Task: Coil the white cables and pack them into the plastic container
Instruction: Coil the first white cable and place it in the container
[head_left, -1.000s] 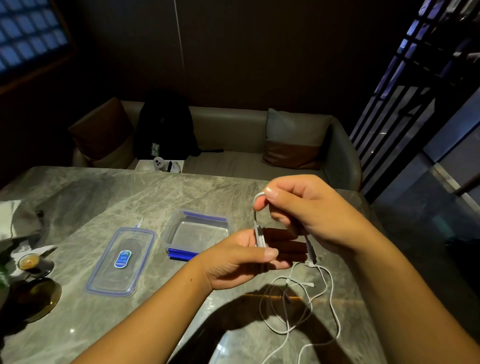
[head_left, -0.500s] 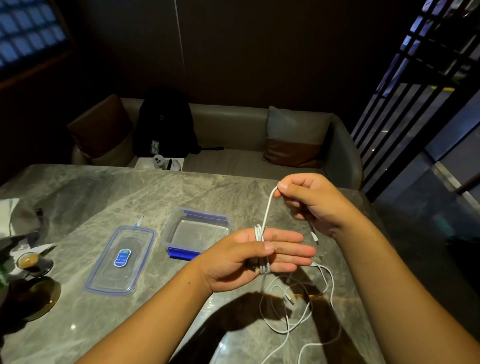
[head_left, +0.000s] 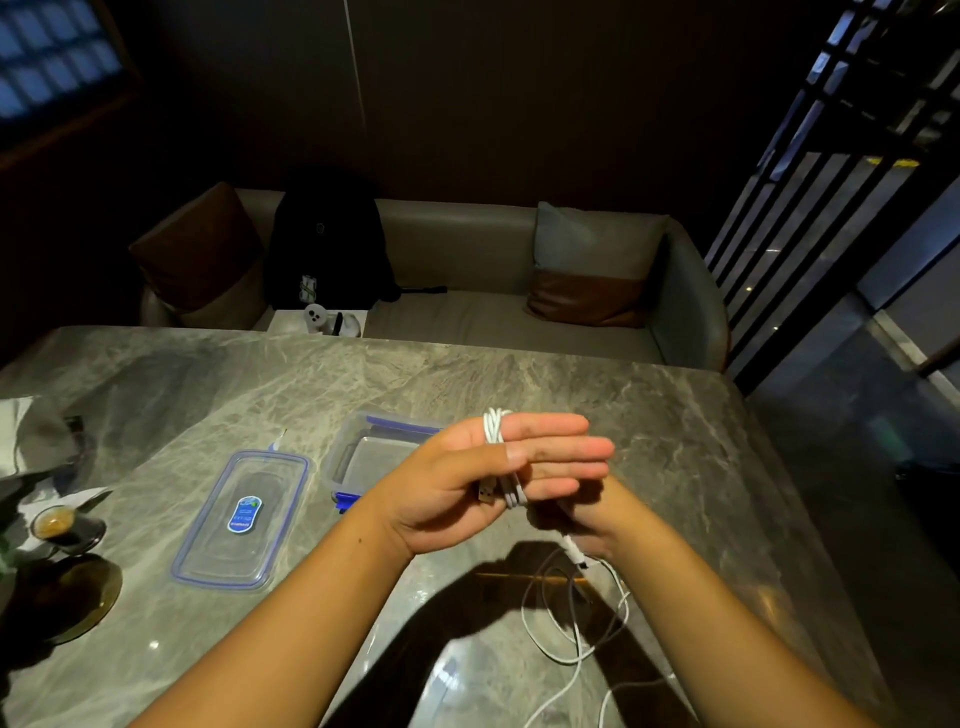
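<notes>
A white cable (head_left: 493, 426) is wound in several turns round the straight fingers of my left hand (head_left: 447, 488). Its thumb pins the turns against the forefinger, and a USB plug (head_left: 485, 493) pokes out by the palm. My right hand (head_left: 597, 525) is tucked under the left fingers and mostly hidden. The cable leaves it with a connector (head_left: 574, 553) hanging down. More loose white cable (head_left: 561, 657) lies in loops on the table below. The open plastic container (head_left: 340, 457) stands just left of my left hand, and its lid (head_left: 244, 519) lies flat further left.
The grey marble table (head_left: 675, 441) ends at the right, with dark floor beyond. A glass of coffee (head_left: 57, 525) on a dark saucer stands at the left edge. A sofa (head_left: 467, 312) with cushions and a black backpack (head_left: 327, 244) lies behind the table.
My right hand has swung from above the left hand down underneath its fingers, laying another turn of cable round them. The left hand has risen slightly.
</notes>
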